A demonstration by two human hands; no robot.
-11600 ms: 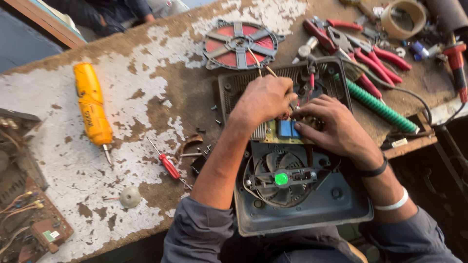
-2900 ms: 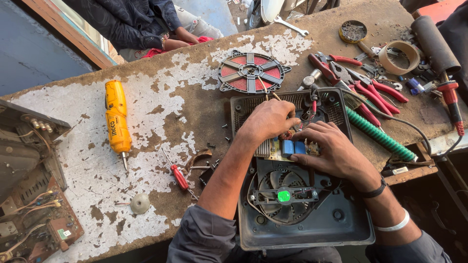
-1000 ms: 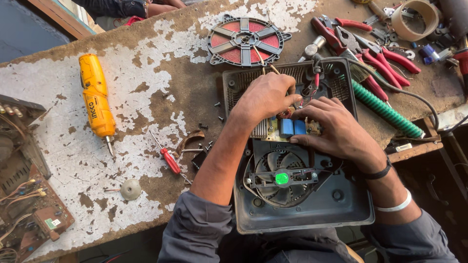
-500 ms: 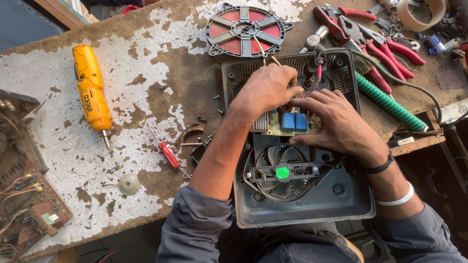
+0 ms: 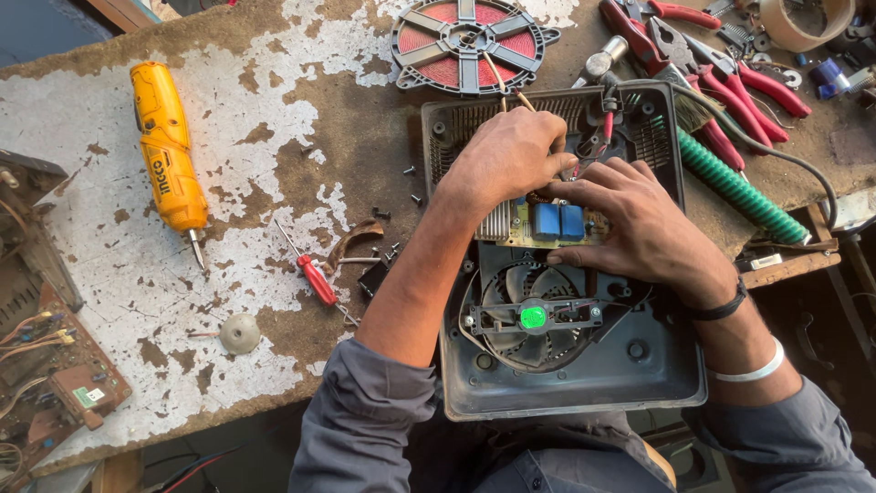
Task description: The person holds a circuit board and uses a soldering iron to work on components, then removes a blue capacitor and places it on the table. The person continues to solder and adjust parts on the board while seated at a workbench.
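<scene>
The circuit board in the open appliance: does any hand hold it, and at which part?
Both hands, left hand and right hand, rest on the circuit board, at its upper edge; a real grip cannot be told.

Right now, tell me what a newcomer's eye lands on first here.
First, the two hands: the left hand and right hand meet over the circuit board inside an opened dark appliance casing, above its fan with a green centre. Next, the yellow electric screwdriver lying on the flaking white bench at the left, and the red coil disc at the top.
</scene>
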